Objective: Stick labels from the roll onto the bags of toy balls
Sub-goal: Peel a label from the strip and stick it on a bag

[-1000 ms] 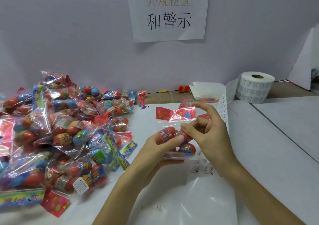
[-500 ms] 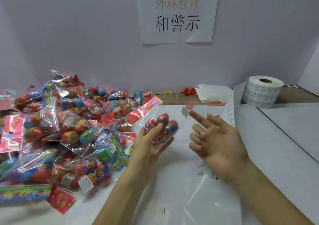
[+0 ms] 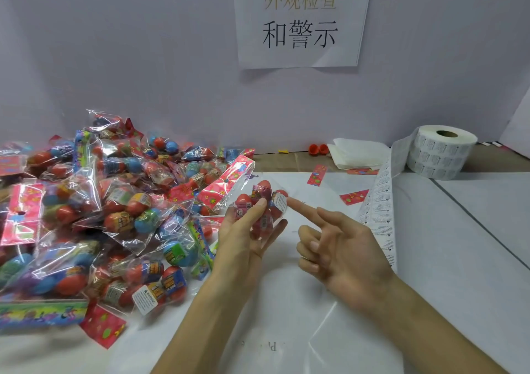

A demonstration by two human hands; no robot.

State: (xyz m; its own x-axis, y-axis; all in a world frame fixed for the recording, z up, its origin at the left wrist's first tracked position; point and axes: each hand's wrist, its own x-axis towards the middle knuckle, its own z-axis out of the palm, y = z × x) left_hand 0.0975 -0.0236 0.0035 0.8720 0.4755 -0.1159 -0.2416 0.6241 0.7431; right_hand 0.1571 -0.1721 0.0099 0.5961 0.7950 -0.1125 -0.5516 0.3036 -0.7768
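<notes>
Left hand (image 3: pixel 246 230) grip closed round the bag of toy balls (image 3: pixel 263 190), above mid worktop (image 3: pixel 459 259). The label (image 3: pixel 279 201) was on my fingertip half a second ago and is now on the bag. Right hand (image 3: pixel 344 247) grip loose, holding nothing, index pressing the label. I reckon this bag is nearly done. Label roll (image 3: pixel 441 151) at far right corner.

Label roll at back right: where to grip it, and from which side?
Take the label roll by its curved outer wall, from above or from the right. It stands on its flat end, core hole up, so the wall is exposed except on the left, where the strip leaves it and trails over the table. A grip there would likely crease labels.
</notes>
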